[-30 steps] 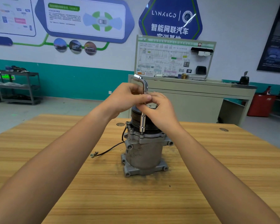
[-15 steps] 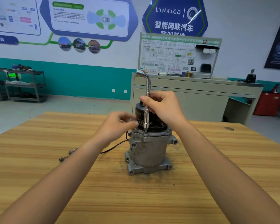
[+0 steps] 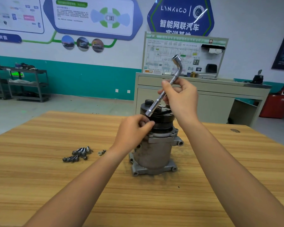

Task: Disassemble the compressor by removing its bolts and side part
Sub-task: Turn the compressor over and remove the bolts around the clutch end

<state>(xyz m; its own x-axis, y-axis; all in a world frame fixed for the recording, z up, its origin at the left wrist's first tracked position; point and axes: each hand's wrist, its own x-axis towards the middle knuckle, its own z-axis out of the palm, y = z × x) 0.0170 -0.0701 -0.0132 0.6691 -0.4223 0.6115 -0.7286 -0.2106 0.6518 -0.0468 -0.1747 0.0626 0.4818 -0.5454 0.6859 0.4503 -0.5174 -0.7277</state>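
Two hands at the compressor [image 3: 154, 154], which stands upright on the table [image 3: 56, 185]. Right hand [image 3: 182, 102] curled round the socket wrench [image 3: 156, 104], tilted, lower socket just above the pulley and on no bolt. Left hand [image 3: 133, 130]: fingertips pinched together at the pulley's left edge; whether they hold a bolt, cannot tell. Judgement: seat the socket square before turning. Loose bolts [image 3: 79, 154] lie left of the compressor; the left hand crowds the socket's path.

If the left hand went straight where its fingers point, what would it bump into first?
Probably the black pulley, just past the left hand and its fingertips, though depth is hard to judge.
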